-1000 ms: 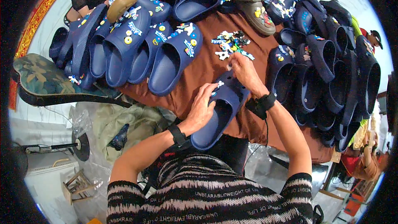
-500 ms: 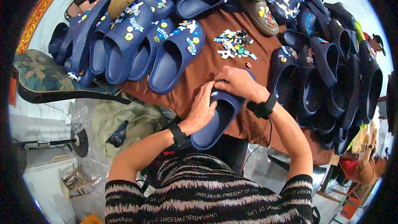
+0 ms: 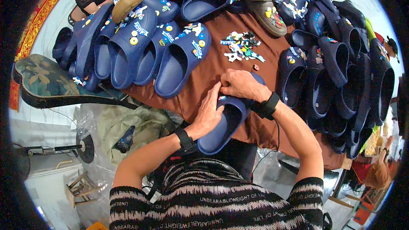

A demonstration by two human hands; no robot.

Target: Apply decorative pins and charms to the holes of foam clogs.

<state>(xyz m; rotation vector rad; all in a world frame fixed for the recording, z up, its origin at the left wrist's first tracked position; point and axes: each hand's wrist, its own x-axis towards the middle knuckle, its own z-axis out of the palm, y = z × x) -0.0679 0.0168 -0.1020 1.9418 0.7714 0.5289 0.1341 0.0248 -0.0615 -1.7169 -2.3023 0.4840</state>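
A navy blue clog (image 3: 222, 128) lies at the table's near edge, its heel toward me. Along its left side my left hand (image 3: 207, 113) is closed on the upper, fingers pointing to the toe. My right hand (image 3: 243, 84) bends over the toe from the right, fingers pinched together against my left fingertips; whatever is in the pinch is hidden. A small charm (image 3: 222, 98) shows on the clog's upper beside my left hand. Beyond my hands lies a pile of colourful shoe charms (image 3: 242, 46), with one small brown round charm (image 3: 255, 67) apart from it.
Navy clogs decorated with charms (image 3: 181, 61) crowd the left, and more dark clogs (image 3: 317, 87) are heaped on the right. Taupe clogs (image 3: 272, 19) lie at the back of the brown-covered table (image 3: 204, 87). A camouflage-topped seat (image 3: 55, 83) stands at left. Other people sit across the table.
Both hands stay at the clog's toe with nearly the same grip. The whole view has shifted slightly; nothing has visibly been picked up or let go.
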